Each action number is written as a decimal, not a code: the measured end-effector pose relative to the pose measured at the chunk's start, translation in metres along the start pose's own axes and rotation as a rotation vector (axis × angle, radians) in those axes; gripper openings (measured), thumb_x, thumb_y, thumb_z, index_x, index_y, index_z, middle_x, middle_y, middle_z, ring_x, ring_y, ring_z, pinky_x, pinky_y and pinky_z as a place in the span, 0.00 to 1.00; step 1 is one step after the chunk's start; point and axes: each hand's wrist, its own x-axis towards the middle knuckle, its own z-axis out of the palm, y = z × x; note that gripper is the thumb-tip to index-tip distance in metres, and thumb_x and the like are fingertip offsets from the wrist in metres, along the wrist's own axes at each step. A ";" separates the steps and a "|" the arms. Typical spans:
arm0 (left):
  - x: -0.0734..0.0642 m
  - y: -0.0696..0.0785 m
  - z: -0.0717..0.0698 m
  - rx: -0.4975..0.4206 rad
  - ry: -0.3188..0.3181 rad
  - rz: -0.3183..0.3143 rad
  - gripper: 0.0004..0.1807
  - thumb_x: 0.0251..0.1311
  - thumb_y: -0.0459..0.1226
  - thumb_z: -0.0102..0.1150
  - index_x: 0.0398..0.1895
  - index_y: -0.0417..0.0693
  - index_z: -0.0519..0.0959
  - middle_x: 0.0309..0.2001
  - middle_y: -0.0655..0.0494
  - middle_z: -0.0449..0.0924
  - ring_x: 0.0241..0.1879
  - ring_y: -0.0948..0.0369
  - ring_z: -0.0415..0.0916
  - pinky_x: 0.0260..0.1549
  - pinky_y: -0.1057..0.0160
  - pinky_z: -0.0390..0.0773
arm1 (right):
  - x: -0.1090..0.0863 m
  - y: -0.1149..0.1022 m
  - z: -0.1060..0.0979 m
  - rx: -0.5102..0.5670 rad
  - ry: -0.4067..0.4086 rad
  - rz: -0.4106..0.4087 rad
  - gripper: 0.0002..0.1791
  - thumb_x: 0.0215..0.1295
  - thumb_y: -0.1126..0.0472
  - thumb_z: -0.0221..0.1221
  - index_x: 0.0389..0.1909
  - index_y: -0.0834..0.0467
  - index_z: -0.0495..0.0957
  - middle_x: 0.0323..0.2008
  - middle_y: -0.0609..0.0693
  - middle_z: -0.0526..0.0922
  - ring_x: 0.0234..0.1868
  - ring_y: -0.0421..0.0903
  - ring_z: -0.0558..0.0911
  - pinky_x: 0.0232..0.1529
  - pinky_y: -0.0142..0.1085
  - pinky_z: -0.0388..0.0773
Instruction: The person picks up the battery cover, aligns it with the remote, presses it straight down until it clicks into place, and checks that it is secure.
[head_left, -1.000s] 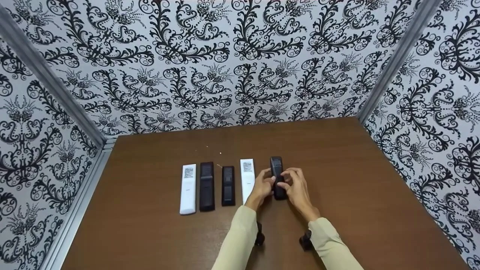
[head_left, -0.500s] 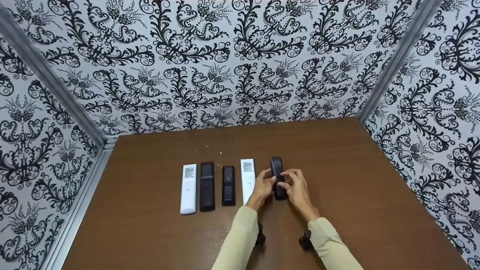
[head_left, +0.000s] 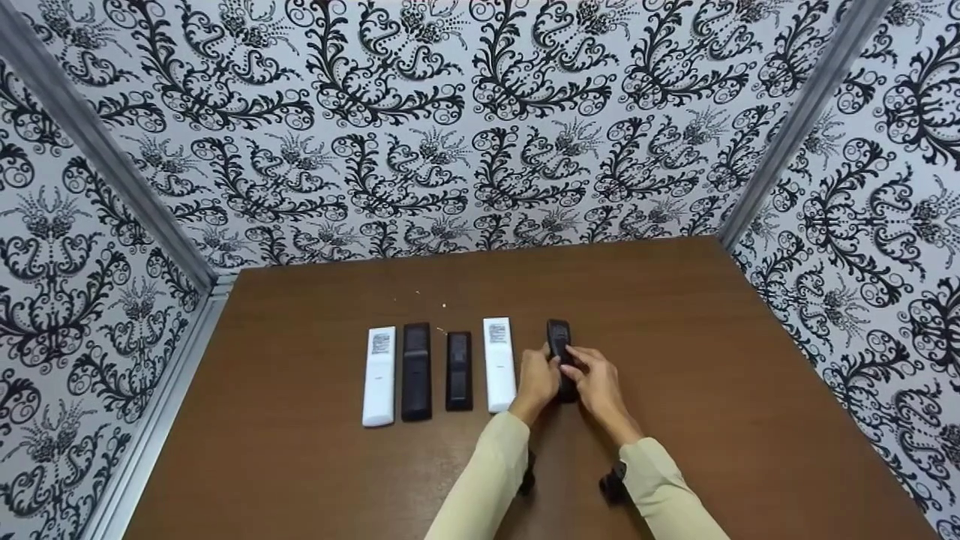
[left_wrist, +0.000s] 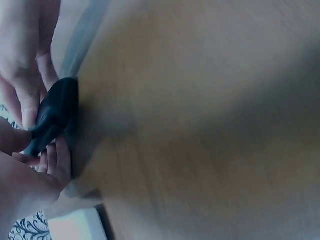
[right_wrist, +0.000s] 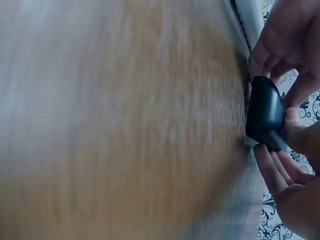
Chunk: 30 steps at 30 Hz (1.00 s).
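Note:
A black remote control [head_left: 559,335] lies back side up at the right end of a row of remotes, gripped from both sides. My left hand [head_left: 538,379] holds its left edge, with the thumb on the back. From the right, my right hand [head_left: 598,381] pinches it with thumb and fingers. Seen in the left wrist view, the remote [left_wrist: 57,107] is tilted between both hands, close over the wood. Its rounded near end [right_wrist: 265,111] shows in the right wrist view, fingertips underneath and a thumb on top. The hands hide its middle part.
Left of the hands, a white remote [head_left: 499,367], a small black remote [head_left: 459,371], a long dark remote [head_left: 416,373] and another white remote [head_left: 379,377] lie side by side on the brown table [head_left: 300,465]. Patterned walls [head_left: 480,150] enclose the table's back and sides.
My left hand has shifted right and its fingers have closed in on the black remote. The remote's far end has moved slightly right and nearer. The neighbouring white remote's lower end is now uncovered.

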 end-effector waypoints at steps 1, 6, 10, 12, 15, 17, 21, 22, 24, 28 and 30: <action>-0.001 0.001 0.001 0.022 0.006 0.014 0.12 0.63 0.25 0.56 0.47 0.25 0.82 0.38 0.32 0.86 0.42 0.47 0.86 0.41 0.56 0.85 | 0.000 0.000 0.000 0.000 0.001 0.011 0.19 0.62 0.68 0.65 0.54 0.67 0.82 0.52 0.64 0.84 0.52 0.60 0.84 0.54 0.51 0.81; -0.003 0.003 0.002 0.101 -0.022 -0.064 0.20 0.67 0.30 0.56 0.57 0.23 0.76 0.48 0.30 0.79 0.49 0.41 0.79 0.51 0.49 0.81 | -0.001 -0.002 0.000 -0.005 0.004 0.050 0.16 0.64 0.68 0.65 0.52 0.66 0.83 0.52 0.63 0.85 0.56 0.61 0.83 0.58 0.52 0.79; -0.004 0.000 -0.002 0.114 -0.060 -0.112 0.21 0.68 0.32 0.56 0.59 0.25 0.76 0.51 0.32 0.76 0.52 0.40 0.77 0.54 0.48 0.79 | -0.004 -0.006 0.004 0.007 -0.006 0.064 0.15 0.64 0.69 0.64 0.52 0.67 0.83 0.52 0.65 0.85 0.56 0.62 0.83 0.58 0.52 0.79; -0.003 -0.001 -0.003 0.105 -0.070 -0.111 0.18 0.67 0.31 0.57 0.56 0.26 0.78 0.51 0.31 0.77 0.52 0.40 0.78 0.53 0.49 0.80 | -0.005 -0.006 0.005 0.011 -0.008 0.073 0.15 0.64 0.69 0.64 0.52 0.67 0.83 0.53 0.65 0.84 0.56 0.62 0.82 0.58 0.52 0.79; -0.001 0.000 -0.005 0.066 -0.076 -0.109 0.18 0.64 0.27 0.58 0.55 0.26 0.79 0.50 0.31 0.79 0.53 0.42 0.79 0.53 0.50 0.81 | -0.005 -0.006 0.007 0.016 -0.003 0.084 0.14 0.64 0.69 0.64 0.50 0.68 0.84 0.53 0.65 0.84 0.56 0.62 0.82 0.58 0.52 0.79; 0.000 0.001 -0.005 0.035 -0.070 -0.112 0.18 0.62 0.25 0.59 0.54 0.25 0.79 0.50 0.31 0.80 0.52 0.43 0.80 0.53 0.50 0.81 | -0.005 -0.006 0.007 0.022 0.005 0.090 0.14 0.63 0.69 0.65 0.49 0.68 0.84 0.52 0.65 0.84 0.56 0.62 0.82 0.59 0.52 0.78; 0.001 0.004 -0.004 -0.017 -0.059 -0.123 0.20 0.61 0.24 0.58 0.56 0.23 0.77 0.51 0.30 0.79 0.54 0.43 0.79 0.56 0.51 0.80 | -0.004 -0.004 0.006 0.027 0.010 0.084 0.13 0.63 0.70 0.65 0.48 0.68 0.85 0.52 0.65 0.85 0.56 0.62 0.82 0.60 0.52 0.77; 0.001 0.005 -0.003 -0.022 -0.056 -0.124 0.20 0.60 0.24 0.58 0.56 0.23 0.77 0.51 0.29 0.79 0.54 0.42 0.79 0.56 0.51 0.80 | -0.004 -0.003 0.006 0.027 0.009 0.086 0.13 0.63 0.70 0.65 0.49 0.68 0.85 0.52 0.65 0.85 0.57 0.62 0.82 0.60 0.52 0.77; -0.001 0.006 -0.001 -0.026 -0.052 -0.127 0.20 0.59 0.24 0.58 0.56 0.24 0.77 0.52 0.30 0.79 0.55 0.42 0.78 0.57 0.52 0.79 | -0.004 -0.002 0.004 0.023 0.009 0.083 0.13 0.63 0.70 0.64 0.49 0.68 0.85 0.52 0.65 0.85 0.57 0.62 0.82 0.61 0.53 0.77; -0.004 0.005 0.000 -0.015 -0.024 -0.073 0.18 0.55 0.22 0.60 0.51 0.24 0.80 0.48 0.32 0.83 0.52 0.45 0.82 0.54 0.54 0.81 | -0.005 0.000 0.002 0.005 0.000 0.088 0.13 0.64 0.70 0.63 0.49 0.67 0.84 0.53 0.64 0.84 0.58 0.62 0.82 0.61 0.53 0.76; -0.005 0.005 -0.003 -0.003 -0.014 -0.037 0.18 0.55 0.22 0.60 0.50 0.25 0.81 0.45 0.34 0.85 0.49 0.47 0.83 0.52 0.56 0.82 | -0.005 0.000 0.000 -0.006 -0.002 0.087 0.13 0.65 0.68 0.63 0.49 0.67 0.84 0.54 0.64 0.84 0.58 0.62 0.81 0.61 0.53 0.76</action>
